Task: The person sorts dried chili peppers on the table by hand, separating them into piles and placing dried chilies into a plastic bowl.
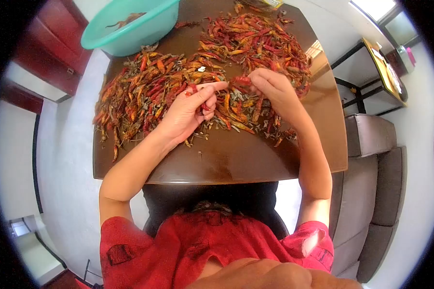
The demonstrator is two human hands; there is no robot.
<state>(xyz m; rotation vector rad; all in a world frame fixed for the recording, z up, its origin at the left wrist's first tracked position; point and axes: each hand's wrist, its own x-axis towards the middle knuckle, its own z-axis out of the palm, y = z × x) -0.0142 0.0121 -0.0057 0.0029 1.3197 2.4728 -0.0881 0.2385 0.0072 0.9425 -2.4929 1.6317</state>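
Observation:
Dried red and orange chili peppers [144, 91] lie heaped across the brown table, with another heap [260, 43] at the back right. Above the near middle of the heap, my left hand [193, 106] has its fingers curled round some red peppers, its index finger pointing right. Just to the right, my right hand [272, 89] pinches a red pepper [241, 81] between thumb and fingers. The two hands are close together but apart. Bits of dry leaf and pale seeds lie beneath them.
A turquoise basin [130, 38] with something brown inside stands at the table's back left. The brown table's [217, 164] front edge is near my body. A grey sofa [361, 192] and a small side table [386, 72] stand to the right.

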